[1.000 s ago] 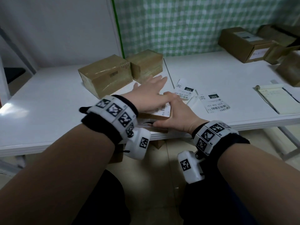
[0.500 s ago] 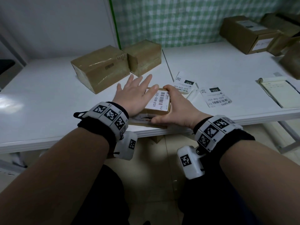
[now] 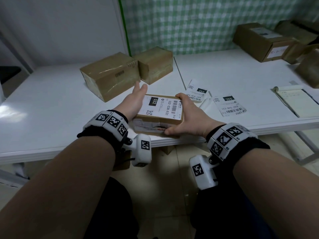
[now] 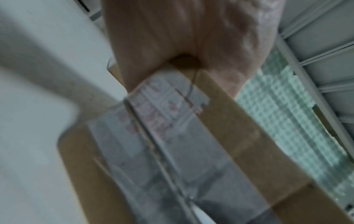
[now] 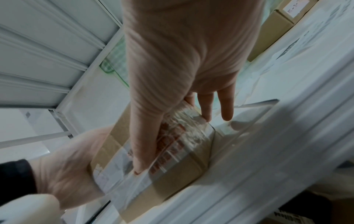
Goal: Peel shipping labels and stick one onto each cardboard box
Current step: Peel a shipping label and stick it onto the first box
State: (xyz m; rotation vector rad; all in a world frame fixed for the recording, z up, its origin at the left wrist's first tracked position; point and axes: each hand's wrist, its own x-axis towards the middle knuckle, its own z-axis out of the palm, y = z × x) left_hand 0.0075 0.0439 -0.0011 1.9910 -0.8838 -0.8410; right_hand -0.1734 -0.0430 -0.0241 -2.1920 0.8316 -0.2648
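Note:
A small flat cardboard box (image 3: pixel 155 125) sits at the white table's front edge, with a white shipping label (image 3: pixel 164 107) marked 032 stuck on top. My left hand (image 3: pixel 136 100) presses its palm against the box's left side, fingers straight and pointing away. My right hand (image 3: pixel 188 116) grips the right end, thumb along the near face and fingers curled over the far corner. The left wrist view is blurred and shows my palm (image 4: pixel 191 37) on the taped box (image 4: pixel 172 151). In the right wrist view my thumb (image 5: pixel 145 144) lies along the box (image 5: pixel 172 166).
Two brown boxes without labels (image 3: pixel 110 75) (image 3: pixel 155 64) stand behind my left hand. Two loose labels (image 3: pixel 196 91) (image 3: pixel 229 106) lie right of the box. A notepad (image 3: pixel 296 100) is at the right edge. Several boxes (image 3: pixel 262 40), some labelled, are stacked at the back right.
My left hand slid off the top of the small box to its left side, uncovering the whole label. My right hand kept its grip on the right end.

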